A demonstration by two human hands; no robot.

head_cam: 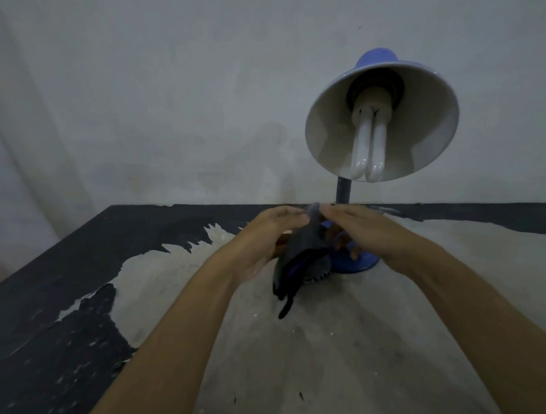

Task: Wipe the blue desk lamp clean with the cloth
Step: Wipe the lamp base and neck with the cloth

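Right now both hands, the left hand [272, 234] and the right hand [362, 230], pinch the dark cloth [297, 263] in their fingers, with the blue desk lamp [381, 117] standing on the table [385, 334] at one o'clock, nearer the right.

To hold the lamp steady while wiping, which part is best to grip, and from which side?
Probably the ribbed neck, low down, just above the round base. Come from the right, since the cloth and left hand crowd the left side. The neck is slim enough for fingers to wrap, while the wide shade tilts forward and may swing.
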